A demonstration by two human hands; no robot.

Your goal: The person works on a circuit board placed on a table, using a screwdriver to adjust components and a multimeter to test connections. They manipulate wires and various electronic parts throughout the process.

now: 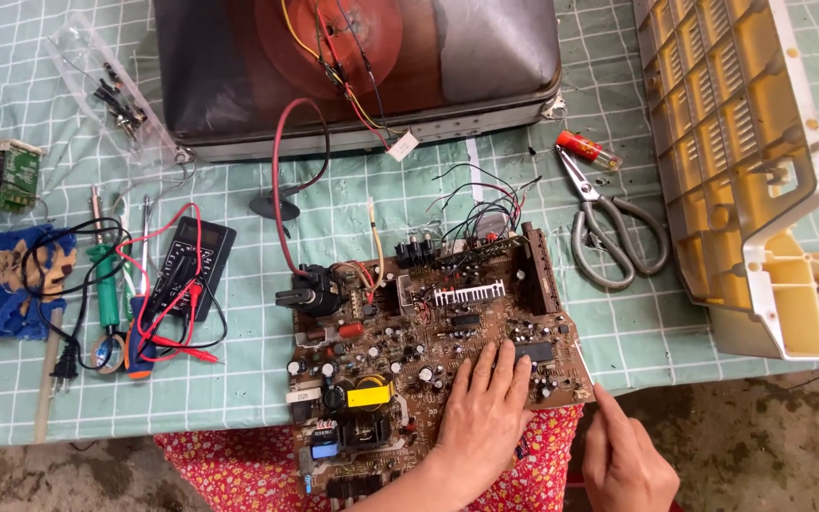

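A brown circuit board crowded with capacitors, a yellow part and a black transformer overhangs the table's front edge above a red floral cloth. My left hand lies flat on the board's lower right area, fingers stretched forward and holding nothing. My right hand is just off the board's right corner. Its index fingertip touches that corner and its other fingers are curled. Red, black and yellow wires run from the board up to a picture tube lying at the back.
On the green checked tablecloth, a black multimeter with red and black leads, a green-handled soldering iron, a blue cloth and a parts bag lie left. Grey scissors and a yellowed plastic casing lie right.
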